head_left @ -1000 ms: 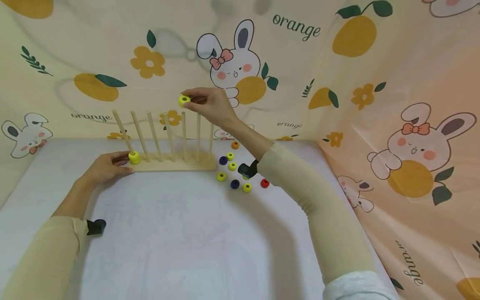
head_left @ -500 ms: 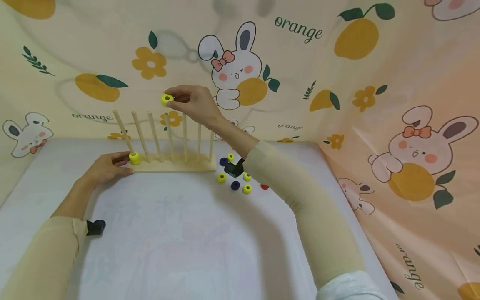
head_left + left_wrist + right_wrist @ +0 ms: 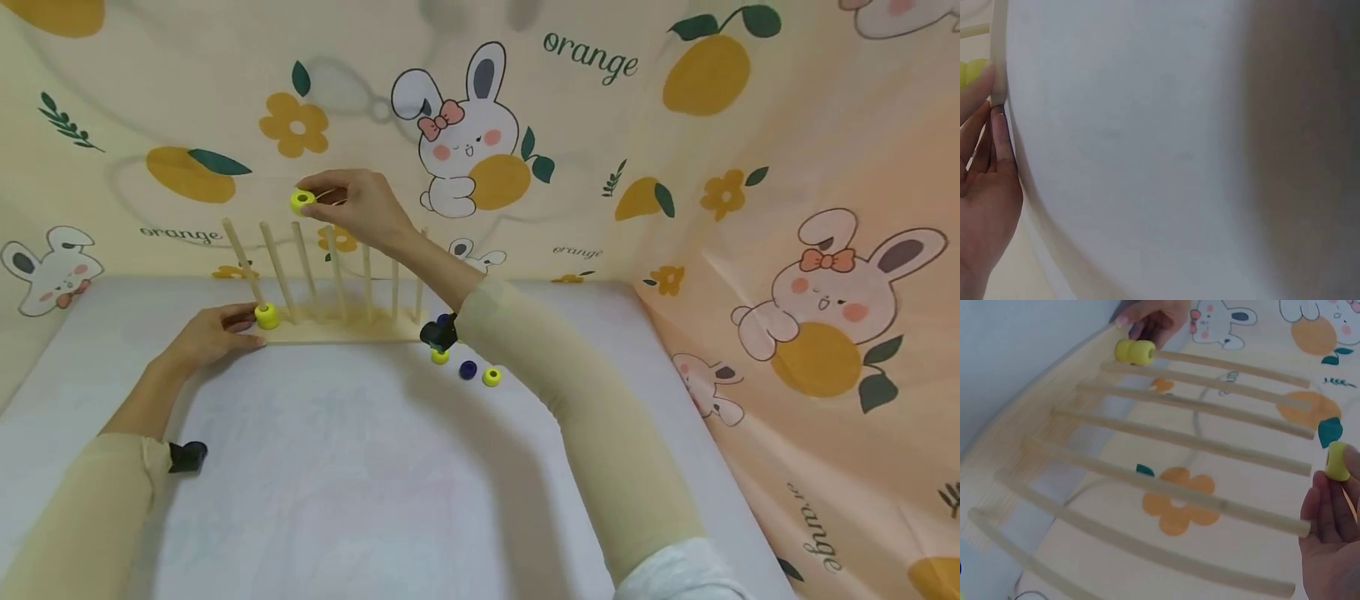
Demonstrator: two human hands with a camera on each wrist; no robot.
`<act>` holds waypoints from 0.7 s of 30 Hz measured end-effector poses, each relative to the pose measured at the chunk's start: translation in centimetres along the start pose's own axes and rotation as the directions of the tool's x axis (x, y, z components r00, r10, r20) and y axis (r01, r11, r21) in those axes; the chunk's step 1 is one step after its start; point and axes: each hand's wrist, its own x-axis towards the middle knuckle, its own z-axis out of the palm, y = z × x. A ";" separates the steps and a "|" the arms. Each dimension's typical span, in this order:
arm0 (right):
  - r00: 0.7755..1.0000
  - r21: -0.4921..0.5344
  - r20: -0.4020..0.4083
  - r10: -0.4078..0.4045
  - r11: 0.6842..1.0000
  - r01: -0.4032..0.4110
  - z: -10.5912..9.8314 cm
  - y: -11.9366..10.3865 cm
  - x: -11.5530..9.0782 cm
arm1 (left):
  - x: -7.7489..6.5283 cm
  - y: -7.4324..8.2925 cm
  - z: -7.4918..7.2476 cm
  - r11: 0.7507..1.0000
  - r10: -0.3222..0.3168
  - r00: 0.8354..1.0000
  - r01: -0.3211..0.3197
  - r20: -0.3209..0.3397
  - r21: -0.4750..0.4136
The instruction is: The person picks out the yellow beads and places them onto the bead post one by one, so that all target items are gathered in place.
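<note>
The small round yellow bead (image 3: 303,201) is up in the air near the tip of the third wooden peg (image 3: 305,262) — not on any peg. The right hand (image 3: 363,204) pinches it. It has moved left, so it seems closer to the yellow beads (image 3: 1135,352) on the end peg (image 3: 243,262). The left hand (image 3: 213,335) holds the end of the pale wooden rack (image 3: 345,335) on the white table (image 3: 337,483). The peach cloth (image 3: 585,125) says "orange" — I see no brand.

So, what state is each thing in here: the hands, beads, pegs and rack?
Left hand: holds the rack's left end
Right hand: pinches a bead
Pinched bead: in the air, on no peg
Rack: stands on the table
Beads on left peg: threaded, at the base
Other pegs: bare
Loose beads: on the table, partly hidden
</note>
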 end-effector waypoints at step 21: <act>0.994 -0.065 0.097 0.044 0.997 -0.037 3.7 -2.3 2.6 | 0.0 0.0 -0.1 1.000 -0.007 1.000 0.007 -0.005 0.009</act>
